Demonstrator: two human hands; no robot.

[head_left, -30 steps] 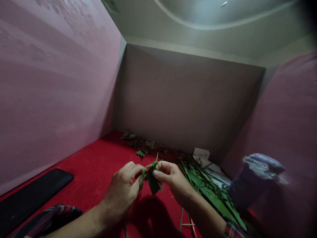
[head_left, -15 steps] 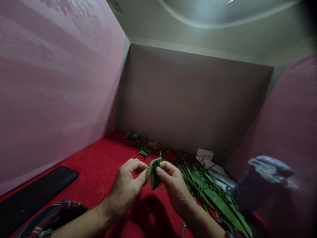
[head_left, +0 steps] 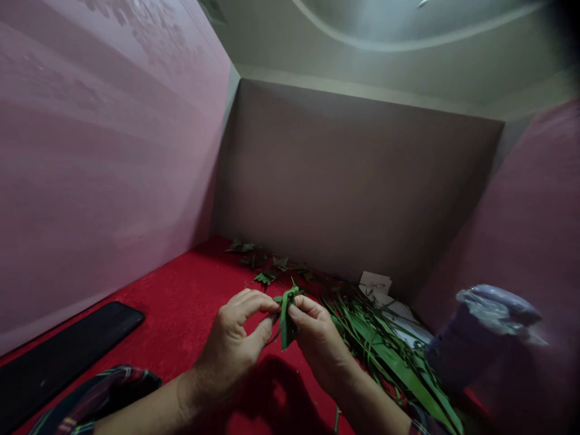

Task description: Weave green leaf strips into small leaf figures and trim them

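Between my two hands, over the red cloth (head_left: 181, 302), is a small folded green leaf (head_left: 286, 323) with a thin stem tip sticking up at its top. My right hand (head_left: 321, 338) pinches it from the right side between thumb and forefinger. From the left, my left hand (head_left: 238, 335) has its fingertips at the leaf's edge, with a narrow strip of leaf between thumb and fingers. Just right of my right hand lies a pile of long green leaves (head_left: 385, 353), partly covered by my wrist.
Several lobed leaves (head_left: 265, 277) lie by the back wall. White papers (head_left: 376, 284) stick out behind the leaf pile. A purple container (head_left: 471, 344) with clear plastic around its top stands at the right. A long black object (head_left: 77, 356) rests at the left edge.
The folded leaf has turned and now shows a narrower side. My left fingers have shifted slightly right and up along its edge. My right hand keeps its pinch.
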